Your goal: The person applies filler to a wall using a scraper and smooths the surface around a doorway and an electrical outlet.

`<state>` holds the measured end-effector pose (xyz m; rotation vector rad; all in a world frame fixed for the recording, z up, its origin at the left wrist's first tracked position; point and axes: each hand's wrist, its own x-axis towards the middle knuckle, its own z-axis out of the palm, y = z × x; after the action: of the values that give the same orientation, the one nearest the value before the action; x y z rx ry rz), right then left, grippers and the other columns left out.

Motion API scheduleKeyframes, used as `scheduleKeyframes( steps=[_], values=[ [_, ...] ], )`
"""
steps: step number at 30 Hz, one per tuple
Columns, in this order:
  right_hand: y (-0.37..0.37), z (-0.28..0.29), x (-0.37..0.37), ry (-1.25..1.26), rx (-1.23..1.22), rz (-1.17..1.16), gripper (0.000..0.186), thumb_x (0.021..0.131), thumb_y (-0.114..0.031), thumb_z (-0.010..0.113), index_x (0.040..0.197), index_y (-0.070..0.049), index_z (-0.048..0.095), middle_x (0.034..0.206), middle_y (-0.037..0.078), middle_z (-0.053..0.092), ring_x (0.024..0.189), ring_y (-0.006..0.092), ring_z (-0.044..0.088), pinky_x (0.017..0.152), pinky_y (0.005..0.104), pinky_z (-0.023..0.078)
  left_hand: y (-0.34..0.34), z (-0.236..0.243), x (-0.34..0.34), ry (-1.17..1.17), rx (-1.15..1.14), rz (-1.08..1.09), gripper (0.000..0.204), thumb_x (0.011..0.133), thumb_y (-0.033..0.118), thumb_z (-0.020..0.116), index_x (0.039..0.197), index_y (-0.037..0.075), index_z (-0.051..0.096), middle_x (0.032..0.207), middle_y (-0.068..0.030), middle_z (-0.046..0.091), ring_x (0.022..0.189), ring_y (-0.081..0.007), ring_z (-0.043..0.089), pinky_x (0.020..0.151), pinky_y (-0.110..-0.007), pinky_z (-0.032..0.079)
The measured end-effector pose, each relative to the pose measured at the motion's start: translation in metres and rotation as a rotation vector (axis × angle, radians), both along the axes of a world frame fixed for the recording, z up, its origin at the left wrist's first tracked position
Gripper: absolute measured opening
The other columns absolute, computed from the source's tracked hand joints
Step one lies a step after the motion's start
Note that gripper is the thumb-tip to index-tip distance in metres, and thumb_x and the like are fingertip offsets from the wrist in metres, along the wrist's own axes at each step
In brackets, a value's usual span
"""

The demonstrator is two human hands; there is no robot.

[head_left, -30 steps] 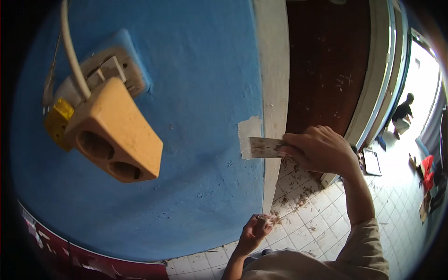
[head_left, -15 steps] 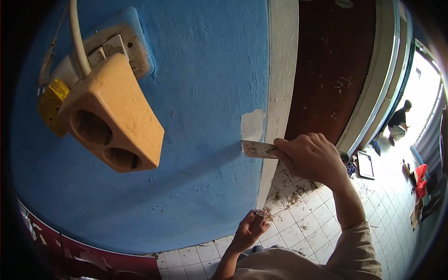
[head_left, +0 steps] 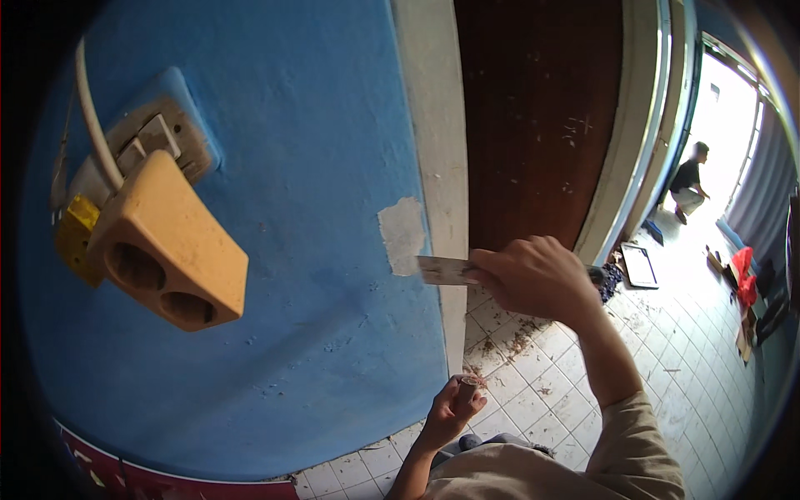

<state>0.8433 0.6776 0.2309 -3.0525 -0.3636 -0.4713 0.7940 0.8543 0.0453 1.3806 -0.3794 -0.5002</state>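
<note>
My right hand (head_left: 537, 279) is closed round a scraper with a wide, flat, stained metal blade (head_left: 443, 271); the grip is mostly hidden in my fingers. The blade's edge is level with the bottom of a bare pale patch (head_left: 403, 237) in the blue painted wall (head_left: 317, 208), close to the white door frame (head_left: 442, 150). Whether it touches the wall, I cannot tell. Lower down, near my body, my left hand (head_left: 448, 419) is wrapped round a short brown cylinder (head_left: 468, 388) with its round end up.
An orange socket block (head_left: 179, 242) hangs at left on a white cable, below a dirty switch plate (head_left: 187, 137). Beyond the frame is a dark brown door (head_left: 542, 125). Debris litters the tiled floor (head_left: 542, 367). A person (head_left: 690, 187) squats by the bright far doorway.
The bare patch reaches further down the wall. The scraper has moved from the patch's lower edge to its right side. The wall and sockets have shifted left in view; my left hand keeps its grip.
</note>
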Motion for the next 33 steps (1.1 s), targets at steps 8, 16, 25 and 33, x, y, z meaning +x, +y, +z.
scheduleKeyframes(
  steps=[8, 16, 25, 33],
  values=[
    [0.015, -0.037, -0.026, -0.005, 0.082, 0.093, 0.020, 0.089, -0.032, 0.052, 0.083, -0.013, 0.058, 0.048, 0.005, 0.052, 0.041, 0.0228, 0.056, 0.039, 0.0367, 0.042, 0.017, -0.015, -0.008, 0.148, -0.016, -0.017, 0.024, 0.082, 0.014, 0.063, 0.102, 0.006, 0.054, 0.070, 0.0056, 0.046, 0.054, -0.0011, 0.038, 0.047, -0.017, 0.033],
    [0.054, -0.161, -0.106, 0.525, 0.859, 0.138, 0.028, 0.093, -0.030, 0.042, 0.101, -0.008, 0.057, 0.066, 0.009, 0.058, 0.056, 0.0223, 0.059, 0.050, 0.0354, 0.045, 0.100, -0.048, -0.001, 0.454, -0.124, 0.174, 0.037, 0.084, 0.028, 0.060, 0.110, 0.002, 0.056, 0.081, -0.0079, 0.062, 0.035, -0.0050, 0.031, 0.036, -0.022, 0.033],
    [0.112, -0.212, -0.181, 0.807, 1.516, -0.141, 0.035, 0.094, -0.035, 0.040, 0.106, -0.004, 0.049, 0.074, 0.001, 0.046, 0.053, 0.0079, 0.038, 0.043, 0.0250, 0.031, 0.112, -0.051, -0.024, 0.241, 0.074, 0.161, 0.017, 0.080, 0.019, 0.063, 0.077, 0.002, 0.061, 0.045, 0.0029, 0.039, 0.033, -0.0069, 0.028, 0.039, -0.024, 0.034],
    [0.092, -0.194, -0.214, 0.486, 1.821, 0.137, 0.075, 0.084, -0.023, 0.064, 0.141, -0.001, 0.020, 0.121, 0.019, 0.051, 0.114, 0.0230, 0.050, 0.099, 0.0327, 0.039, 0.117, -0.102, -0.016, 0.482, -0.159, 0.490, 0.020, 0.081, 0.021, 0.062, 0.069, 0.005, 0.058, 0.043, 0.0026, 0.034, 0.034, -0.0090, 0.027, 0.034, -0.023, 0.030]
  ],
)
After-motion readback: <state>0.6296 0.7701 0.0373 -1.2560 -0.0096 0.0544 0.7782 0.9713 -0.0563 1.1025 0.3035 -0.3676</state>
